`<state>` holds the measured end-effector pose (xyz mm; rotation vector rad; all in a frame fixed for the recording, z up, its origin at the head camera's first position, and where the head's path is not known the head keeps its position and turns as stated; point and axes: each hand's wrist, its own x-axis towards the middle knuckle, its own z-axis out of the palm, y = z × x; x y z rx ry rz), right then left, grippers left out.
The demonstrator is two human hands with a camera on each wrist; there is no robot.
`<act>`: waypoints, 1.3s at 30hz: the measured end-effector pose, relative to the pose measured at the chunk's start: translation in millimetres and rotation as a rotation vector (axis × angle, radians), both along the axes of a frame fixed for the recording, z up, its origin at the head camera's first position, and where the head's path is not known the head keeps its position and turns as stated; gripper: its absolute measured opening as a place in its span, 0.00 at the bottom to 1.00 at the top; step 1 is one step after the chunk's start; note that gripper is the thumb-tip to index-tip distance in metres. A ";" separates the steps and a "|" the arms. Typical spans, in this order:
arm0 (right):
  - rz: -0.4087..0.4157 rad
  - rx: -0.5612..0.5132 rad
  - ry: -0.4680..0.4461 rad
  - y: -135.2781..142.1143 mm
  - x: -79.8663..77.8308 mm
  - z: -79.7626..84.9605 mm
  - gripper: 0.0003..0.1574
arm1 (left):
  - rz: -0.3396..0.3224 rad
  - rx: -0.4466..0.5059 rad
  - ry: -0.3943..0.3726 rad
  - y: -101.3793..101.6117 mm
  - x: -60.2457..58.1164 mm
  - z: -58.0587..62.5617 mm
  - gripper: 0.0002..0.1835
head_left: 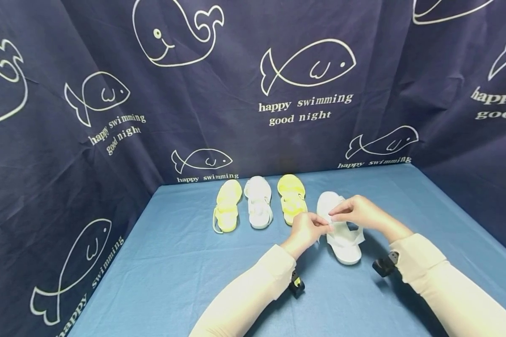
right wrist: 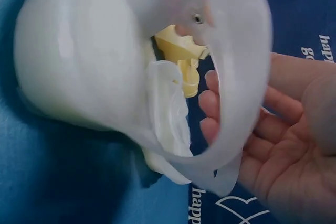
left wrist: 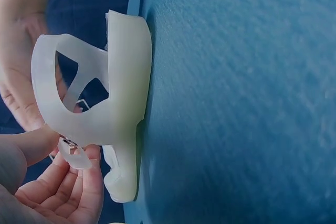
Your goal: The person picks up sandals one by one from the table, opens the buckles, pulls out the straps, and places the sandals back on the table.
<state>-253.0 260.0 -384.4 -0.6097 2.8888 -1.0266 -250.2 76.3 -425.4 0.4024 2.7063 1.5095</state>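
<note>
A white sandal (head_left: pixel 346 252) stands upright on the blue table, its toe toward the back. My left hand (head_left: pixel 307 230) is on its left side, where thumb and fingers pinch a strap end with a small metal buckle (left wrist: pixel 69 144). From the right, my right hand (head_left: pixel 360 213) reaches over the sandal. Its thumb and index fingertips come together at the strap (right wrist: pixel 244 77); the strap partly hides these fingers in the right wrist view. The two hands are close together above the sandal's middle.
To the left, a yellow sandal (head_left: pixel 228 206), a white sandal (head_left: pixel 259 201) and another yellow sandal (head_left: pixel 291 187) stand in a row near the back of the blue table (head_left: pixel 173 281). A dark blue fish-print curtain (head_left: pixel 236 117) surrounds the table's back and sides.
</note>
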 end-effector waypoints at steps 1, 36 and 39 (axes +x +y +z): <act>0.001 0.015 -0.005 0.4 0.4 -1.6 0.13 | 0.000 0.001 -0.002 -0.2 0.2 -0.4 0.05; 0.023 -0.052 -0.057 5.5 9.5 -11.7 0.08 | -0.005 0.068 -0.126 0.8 -1.4 0.7 0.05; 0.032 -0.054 -0.043 6.3 11.2 -11.8 0.08 | -0.011 0.086 -0.134 0.8 -2.8 0.1 0.05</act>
